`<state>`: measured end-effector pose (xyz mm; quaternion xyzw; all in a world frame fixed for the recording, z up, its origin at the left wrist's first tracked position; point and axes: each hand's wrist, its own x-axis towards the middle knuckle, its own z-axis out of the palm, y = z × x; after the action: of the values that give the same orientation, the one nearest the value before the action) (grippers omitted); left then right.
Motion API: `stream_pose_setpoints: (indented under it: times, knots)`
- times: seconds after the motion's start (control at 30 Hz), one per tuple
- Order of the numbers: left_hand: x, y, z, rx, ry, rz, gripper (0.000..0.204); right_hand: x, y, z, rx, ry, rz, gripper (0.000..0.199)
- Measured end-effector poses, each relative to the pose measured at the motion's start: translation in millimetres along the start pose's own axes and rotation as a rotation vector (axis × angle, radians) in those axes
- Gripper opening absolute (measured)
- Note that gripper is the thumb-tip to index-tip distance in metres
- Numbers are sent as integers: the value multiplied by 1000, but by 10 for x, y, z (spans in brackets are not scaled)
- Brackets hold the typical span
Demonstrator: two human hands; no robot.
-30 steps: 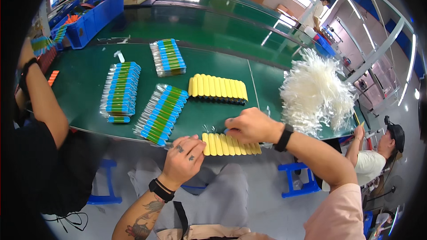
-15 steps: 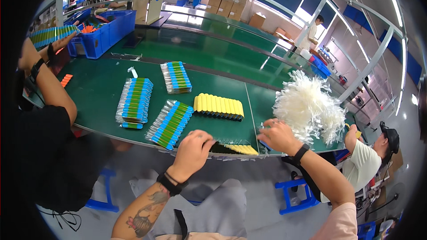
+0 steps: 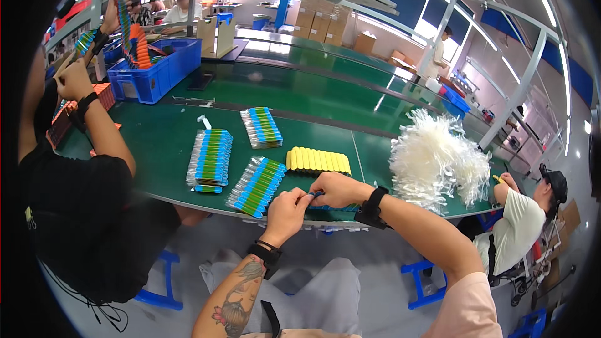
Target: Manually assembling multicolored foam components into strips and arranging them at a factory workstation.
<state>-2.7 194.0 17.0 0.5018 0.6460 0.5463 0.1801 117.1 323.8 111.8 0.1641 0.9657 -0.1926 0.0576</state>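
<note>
Close to the table's front edge, my left hand is closed in a pinch, its fingertips meeting those of my right hand. My right hand is closed too. A bit of something dark blue shows between the fingertips, too small and covered to name. Under my right hand a row of blue-ended pieces is partly hidden. Just behind the hands lies a row of yellow-topped pieces with dark undersides. Left of my left hand rests a bundle of blue-and-green strips with clear ends.
Two more blue-and-green bundles, one nearer and one farther, lie leftward. A heap of whitish film strips spreads at right. A co-worker's arm works at left by a blue bin; another person sits at right.
My right hand has swung left to meet my left hand, having been open and apart. The yellow-edged row at the front edge is now covered or gone. The co-worker at left has raised both hands.
</note>
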Motion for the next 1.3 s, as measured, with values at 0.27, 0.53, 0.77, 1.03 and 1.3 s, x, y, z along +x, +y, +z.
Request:
stream_pose_setpoints:
  times: [0.27,0.53,0.77,1.03,1.3]
  knots:
    - [-37,12,-62,39,36,56,25,44,-44,-29,47,-77,52,26]
    - [-44,-6,-33,45,53,40,24,8,-77,66,8,64,-53,27]
    - [32,-108,3,-12,74,55,20,95,7,10,-18,27,29,30]
    - [-19,-108,-47,-7,-4,21,22,-30,-104,28,-5,25,19,35]
    - [7,36,-37,80,26,39,21,84,59,-42,17,-40,117,44]
